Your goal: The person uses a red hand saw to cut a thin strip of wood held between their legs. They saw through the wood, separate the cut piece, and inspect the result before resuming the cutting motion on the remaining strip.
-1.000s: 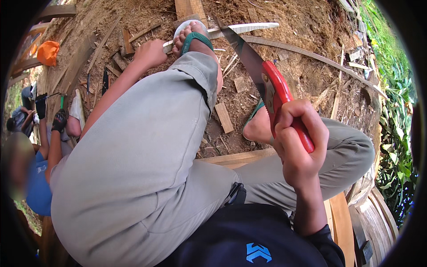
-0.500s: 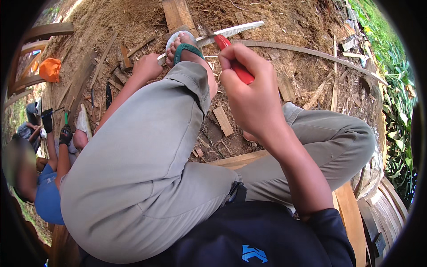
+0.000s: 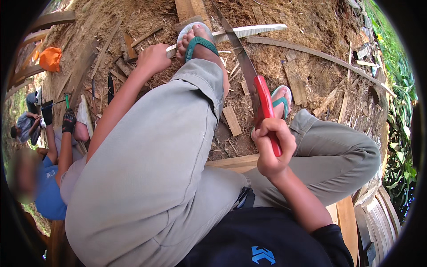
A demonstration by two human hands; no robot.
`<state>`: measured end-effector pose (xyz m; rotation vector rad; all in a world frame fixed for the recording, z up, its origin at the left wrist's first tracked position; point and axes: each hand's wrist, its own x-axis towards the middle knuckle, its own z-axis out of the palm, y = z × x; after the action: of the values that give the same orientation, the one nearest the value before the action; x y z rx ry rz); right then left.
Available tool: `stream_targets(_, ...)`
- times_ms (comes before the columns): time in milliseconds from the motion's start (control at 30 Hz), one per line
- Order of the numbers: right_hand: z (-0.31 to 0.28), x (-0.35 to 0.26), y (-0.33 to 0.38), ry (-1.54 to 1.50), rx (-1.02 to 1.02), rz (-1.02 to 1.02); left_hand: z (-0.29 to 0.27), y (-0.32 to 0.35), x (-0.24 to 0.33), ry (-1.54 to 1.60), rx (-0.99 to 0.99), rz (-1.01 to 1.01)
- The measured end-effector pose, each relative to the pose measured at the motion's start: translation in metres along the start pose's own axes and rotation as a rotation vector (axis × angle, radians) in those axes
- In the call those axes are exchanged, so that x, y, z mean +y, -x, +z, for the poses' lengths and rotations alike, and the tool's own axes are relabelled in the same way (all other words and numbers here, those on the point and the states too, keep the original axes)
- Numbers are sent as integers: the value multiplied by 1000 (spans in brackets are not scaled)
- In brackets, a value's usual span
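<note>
My right hand (image 3: 276,144) is closed round the red handle of a hand saw (image 3: 243,62). Its long dark blade points away from me and lies across a pale curved wooden strip (image 3: 253,31). My left hand (image 3: 153,58) grips the near-left end of that strip, with its fingertips partly hidden. Between hand and blade, my foot in a green-strapped flip-flop (image 3: 195,42) presses the strip onto a wooden block (image 3: 191,11). My other foot (image 3: 280,102) rests on the ground right of the saw handle.
A long thin curved strip (image 3: 320,54) lies to the right. Offcuts, including a small block (image 3: 231,120), and sawdust cover the ground. At the left, a person in a blue shirt (image 3: 48,191) with dark gloves works close by; an orange bag-like thing (image 3: 50,59) is beyond.
My right hand has pulled the saw back toward my body, so more of the blade shows. My left hand and foot keep their hold on the strip; the whole view has shifted slightly.
</note>
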<state>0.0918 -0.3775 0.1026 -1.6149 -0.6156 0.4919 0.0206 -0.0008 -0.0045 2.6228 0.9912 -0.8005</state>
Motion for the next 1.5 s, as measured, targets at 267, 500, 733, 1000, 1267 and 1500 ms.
stream_targets(267,-53,-93,1,111,-160,91,-6,0,0,8,13,-22)
stream_targets(500,-12,-108,-105,-5,-114,324,-4,6,11,-11,-6,-29)
stream_targets(733,-29,-49,-34,38,-251,108,0,8,1,17,54,-21)
stream_targets(1000,-35,-38,35,109,-168,-20,-4,1,5,12,21,-17)
stream_targets(1267,-53,-134,-44,141,-285,158,-6,6,5,6,17,-15)
stream_targets(1500,3,-97,-111,181,-167,83,-6,4,7,22,-14,-13)
